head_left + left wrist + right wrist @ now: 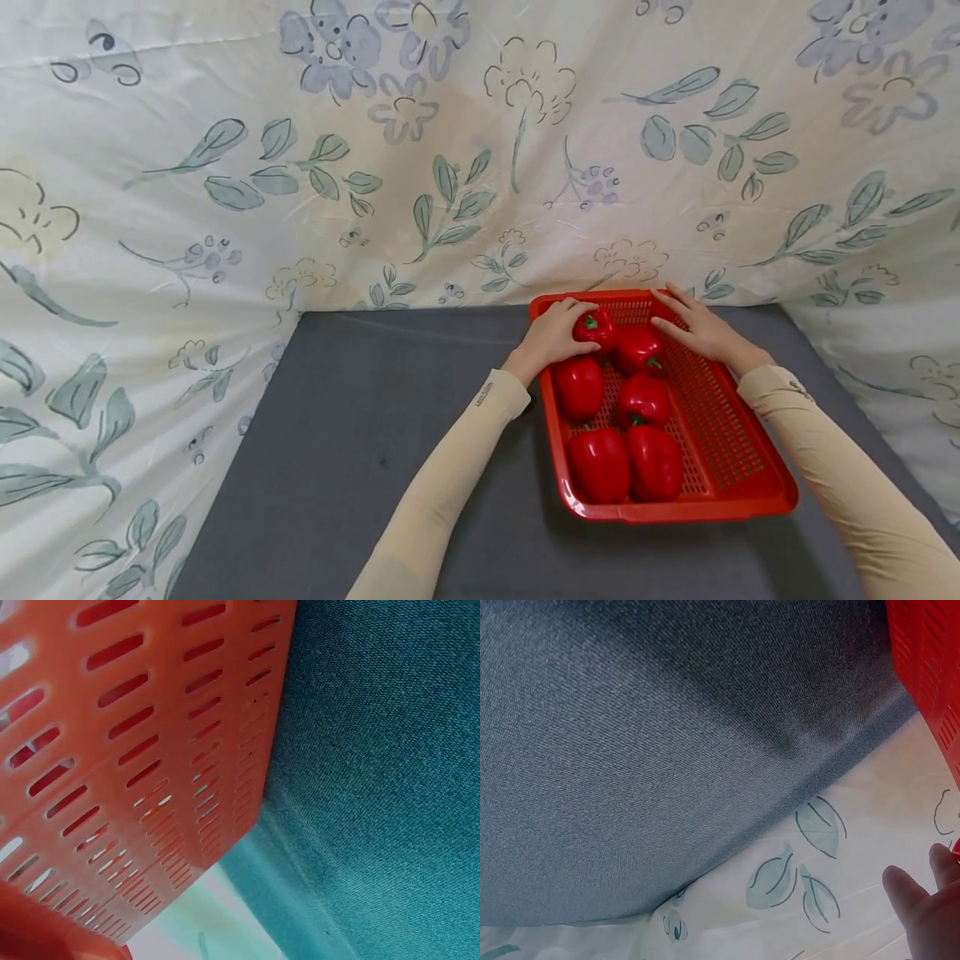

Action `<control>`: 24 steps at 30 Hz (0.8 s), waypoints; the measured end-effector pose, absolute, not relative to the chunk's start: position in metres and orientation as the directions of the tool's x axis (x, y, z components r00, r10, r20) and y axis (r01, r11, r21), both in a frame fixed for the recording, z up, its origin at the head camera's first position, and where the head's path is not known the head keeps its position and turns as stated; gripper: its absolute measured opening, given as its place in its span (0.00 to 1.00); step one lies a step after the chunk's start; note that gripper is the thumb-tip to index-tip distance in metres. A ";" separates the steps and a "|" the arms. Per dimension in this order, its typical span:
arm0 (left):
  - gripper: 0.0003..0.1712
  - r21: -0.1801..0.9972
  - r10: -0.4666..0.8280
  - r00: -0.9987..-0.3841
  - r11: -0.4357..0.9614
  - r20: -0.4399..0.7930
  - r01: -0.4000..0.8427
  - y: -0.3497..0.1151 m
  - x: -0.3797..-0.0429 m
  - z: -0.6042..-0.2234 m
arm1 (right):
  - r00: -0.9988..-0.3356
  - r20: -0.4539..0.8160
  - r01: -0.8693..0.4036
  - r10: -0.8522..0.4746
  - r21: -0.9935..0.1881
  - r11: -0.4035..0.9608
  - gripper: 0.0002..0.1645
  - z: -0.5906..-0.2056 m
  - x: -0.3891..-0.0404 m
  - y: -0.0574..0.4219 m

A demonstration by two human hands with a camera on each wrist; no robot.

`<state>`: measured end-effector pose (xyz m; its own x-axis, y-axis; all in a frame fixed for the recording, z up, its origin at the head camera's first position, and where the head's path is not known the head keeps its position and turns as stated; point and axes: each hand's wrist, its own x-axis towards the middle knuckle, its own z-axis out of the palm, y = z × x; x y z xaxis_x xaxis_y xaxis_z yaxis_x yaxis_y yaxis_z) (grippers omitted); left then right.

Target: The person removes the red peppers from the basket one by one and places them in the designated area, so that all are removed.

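A red plastic basket [750,508] holds several shiny red bell peppers, grouped toward its left side. At the far left corner, my left hand [552,337] grips a red bell pepper [597,331], thumb on the near side and fingers over the far side. Another pepper [637,348] lies just right of it, and a third pepper [580,388] sits nearer to me. My right hand [705,331] reaches over the right rim near the far corner, its fingers spread and holding nothing. In the right wrist view, fingers [906,892] of that hand show at the lower right.
The basket stands on a dark grey cloth-covered table [375,433], close to its back edge. Floral fabric [450,150] hangs behind and at both sides. The basket's slotted side wall [142,750] fills much of the left wrist view.
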<state>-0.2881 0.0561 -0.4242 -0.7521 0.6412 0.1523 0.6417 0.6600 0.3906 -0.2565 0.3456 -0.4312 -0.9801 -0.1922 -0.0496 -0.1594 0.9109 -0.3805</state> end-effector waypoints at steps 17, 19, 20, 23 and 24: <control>0.39 0.462 0.552 -0.733 0.570 0.399 0.680 0.037 -0.281 -0.419 | -0.979 -0.032 -0.174 -0.203 -0.389 0.905 0.42 -0.434 -0.255 0.347; 0.39 0.477 0.538 -0.731 0.554 0.420 0.682 0.034 -0.279 -0.417 | -0.978 -0.028 -0.177 -0.205 -0.392 0.903 0.42 -0.434 -0.255 0.348; 0.39 0.479 0.532 -0.730 0.552 0.429 0.683 0.033 -0.279 -0.416 | -0.978 -0.026 -0.179 -0.206 -0.394 0.901 0.42 -0.434 -0.255 0.348; 0.38 0.489 0.508 -0.734 0.547 0.451 0.679 0.029 -0.277 -0.414 | -0.978 -0.028 -0.178 -0.206 -0.400 0.899 0.42 -0.433 -0.255 0.347; 0.38 0.496 0.500 -0.735 0.542 0.457 0.678 0.028 -0.276 -0.414 | -0.978 -0.028 -0.177 -0.205 -0.401 0.899 0.42 -0.433 -0.255 0.347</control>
